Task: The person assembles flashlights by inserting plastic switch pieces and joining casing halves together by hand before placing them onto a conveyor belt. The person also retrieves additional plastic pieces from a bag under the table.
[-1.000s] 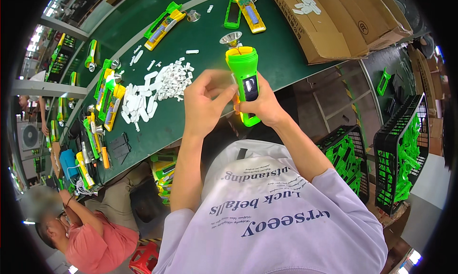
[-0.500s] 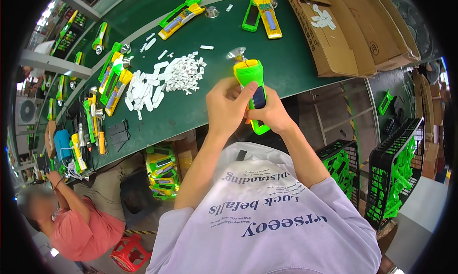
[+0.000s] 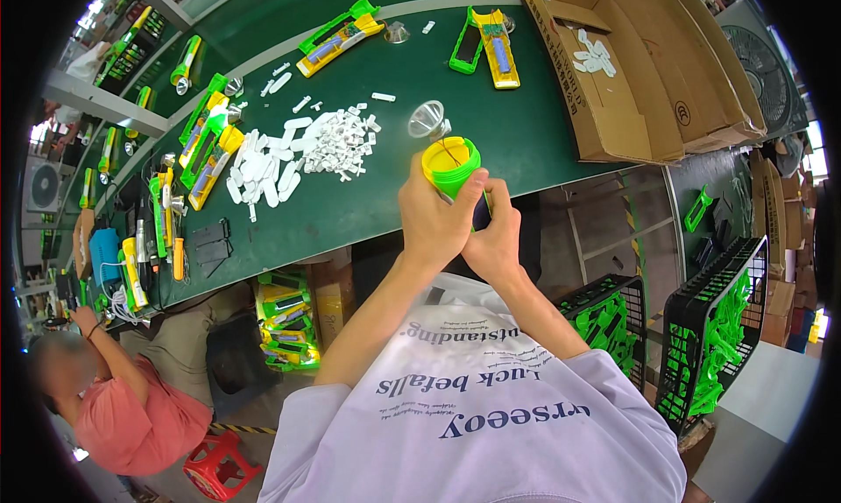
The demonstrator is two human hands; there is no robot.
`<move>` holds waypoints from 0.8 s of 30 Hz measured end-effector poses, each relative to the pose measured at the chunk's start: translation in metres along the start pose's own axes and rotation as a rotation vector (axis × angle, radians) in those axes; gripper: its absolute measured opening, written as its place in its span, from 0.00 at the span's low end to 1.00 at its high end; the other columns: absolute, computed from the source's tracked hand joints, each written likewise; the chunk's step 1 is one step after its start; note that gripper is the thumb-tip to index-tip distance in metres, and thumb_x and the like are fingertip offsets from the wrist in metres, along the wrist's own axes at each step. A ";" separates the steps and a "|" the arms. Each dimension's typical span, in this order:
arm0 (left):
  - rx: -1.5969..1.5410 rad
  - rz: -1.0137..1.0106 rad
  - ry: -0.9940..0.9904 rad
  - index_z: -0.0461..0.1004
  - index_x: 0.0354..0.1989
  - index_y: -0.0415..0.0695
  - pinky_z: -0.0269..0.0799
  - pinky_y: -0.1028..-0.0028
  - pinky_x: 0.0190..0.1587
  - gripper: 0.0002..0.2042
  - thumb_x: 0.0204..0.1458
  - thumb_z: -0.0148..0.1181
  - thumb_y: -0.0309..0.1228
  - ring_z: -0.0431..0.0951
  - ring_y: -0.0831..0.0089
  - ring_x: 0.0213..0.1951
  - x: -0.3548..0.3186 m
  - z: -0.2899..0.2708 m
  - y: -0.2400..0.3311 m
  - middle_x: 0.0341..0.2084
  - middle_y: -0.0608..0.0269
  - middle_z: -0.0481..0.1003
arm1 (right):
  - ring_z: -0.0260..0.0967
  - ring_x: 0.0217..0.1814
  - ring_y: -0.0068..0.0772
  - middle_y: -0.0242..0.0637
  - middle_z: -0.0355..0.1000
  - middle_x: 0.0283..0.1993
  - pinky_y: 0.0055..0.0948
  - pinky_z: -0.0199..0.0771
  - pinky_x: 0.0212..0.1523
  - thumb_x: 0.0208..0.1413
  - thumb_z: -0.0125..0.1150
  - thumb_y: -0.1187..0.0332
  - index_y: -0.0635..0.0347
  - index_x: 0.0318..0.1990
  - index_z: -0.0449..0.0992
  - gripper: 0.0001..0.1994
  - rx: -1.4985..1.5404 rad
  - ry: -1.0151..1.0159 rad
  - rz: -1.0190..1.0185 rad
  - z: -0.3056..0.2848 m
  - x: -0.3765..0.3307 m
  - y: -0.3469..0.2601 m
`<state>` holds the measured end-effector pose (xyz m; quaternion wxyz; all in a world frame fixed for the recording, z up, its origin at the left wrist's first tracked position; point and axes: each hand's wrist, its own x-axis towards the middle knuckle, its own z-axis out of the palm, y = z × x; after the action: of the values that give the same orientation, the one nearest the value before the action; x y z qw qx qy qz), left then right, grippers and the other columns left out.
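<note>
Tipped since the earlier frame, the green-and-yellow plastic flashlight body is clasped by left hand and right hand near the green tabletop edge, flanked by heaped white plastic pieces and a brown cardboard box

The green table supports white parts left of centre, opened flashlights at top centre, and a cardboard box upper right.
</note>
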<state>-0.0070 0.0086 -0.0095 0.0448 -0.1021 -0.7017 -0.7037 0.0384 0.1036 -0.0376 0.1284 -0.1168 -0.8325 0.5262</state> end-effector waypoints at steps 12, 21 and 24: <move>-0.057 -0.109 -0.019 0.72 0.42 0.34 0.73 0.75 0.38 0.17 0.55 0.65 0.36 0.77 0.76 0.32 -0.001 -0.001 0.014 0.31 0.60 0.79 | 0.75 0.26 0.42 0.40 0.75 0.30 0.33 0.73 0.27 0.41 0.74 0.68 0.58 0.47 0.69 0.25 -0.166 0.150 -0.231 0.005 -0.005 -0.001; 0.095 0.204 0.126 0.75 0.41 0.37 0.75 0.65 0.40 0.20 0.49 0.70 0.40 0.81 0.61 0.33 0.003 0.005 0.007 0.28 0.56 0.80 | 0.73 0.23 0.34 0.40 0.73 0.28 0.31 0.72 0.25 0.42 0.71 0.72 0.62 0.44 0.69 0.21 0.330 -0.179 -0.196 0.016 -0.001 0.039; 0.466 0.393 -0.237 0.75 0.44 0.36 0.74 0.70 0.40 0.17 0.52 0.65 0.36 0.79 0.70 0.33 0.025 -0.021 0.001 0.32 0.56 0.80 | 0.69 0.23 0.30 0.39 0.70 0.28 0.32 0.70 0.24 0.43 0.68 0.72 0.62 0.45 0.67 0.20 0.960 -0.696 0.530 -0.021 -0.005 0.028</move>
<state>-0.0327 -0.0105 -0.0031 0.1199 -0.3040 -0.8110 -0.4853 0.0521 0.1313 -0.0547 -0.2449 -0.0705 -0.4409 0.8606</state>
